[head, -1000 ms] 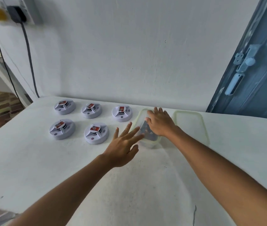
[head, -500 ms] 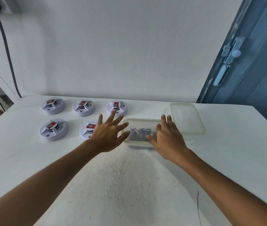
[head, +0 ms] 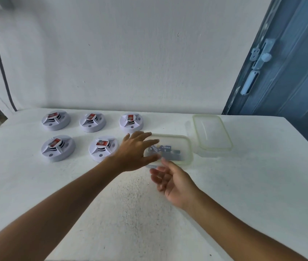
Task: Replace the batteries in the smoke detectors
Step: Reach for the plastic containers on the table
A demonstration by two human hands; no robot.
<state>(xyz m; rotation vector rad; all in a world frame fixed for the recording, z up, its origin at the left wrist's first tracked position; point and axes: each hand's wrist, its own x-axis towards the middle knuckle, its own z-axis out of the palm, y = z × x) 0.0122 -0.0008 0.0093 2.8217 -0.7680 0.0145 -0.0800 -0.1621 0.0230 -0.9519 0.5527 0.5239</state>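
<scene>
Detectors: 5 white round units on the table (head: 243,194), 2 rows. Back row L to R: det 1 (head: 55,120), det 2 (head: 92,122), det 3 (head: 131,123). Front row: det 4 (head: 58,147), det 5 (head: 102,148). Each sits back-up w/ a red-labelled battery showing in its centre slot. All apart from each other; det 5 is just beside the left wrist, partly hidden by it.

Box (head: 186,147): clear plastic tub, open, sits right of det 5, in front of det 3. Dark batteries (head: 165,149) lie inside; can't tell how many. Lid (head: 212,131) lies flat on the table behind & right of the box, touching or nearly touching its corner; can't tell which.

Left hand (head: 136,151): palm down, fingers spread and straight, reaching over the box's left end; fingertips at the rim, thumb by the near wall. Not curled round anything; contact w/ the box unclear due to blur.

Right hand (head: 174,182): near side of the box, palm turned up/inward, fingers loosely bent, blurred. Holds nothing visible, apart from the box.

Blue door (head: 290,72) w/ latch at right, dark cable (head: 1,63) down the wall at left.
</scene>
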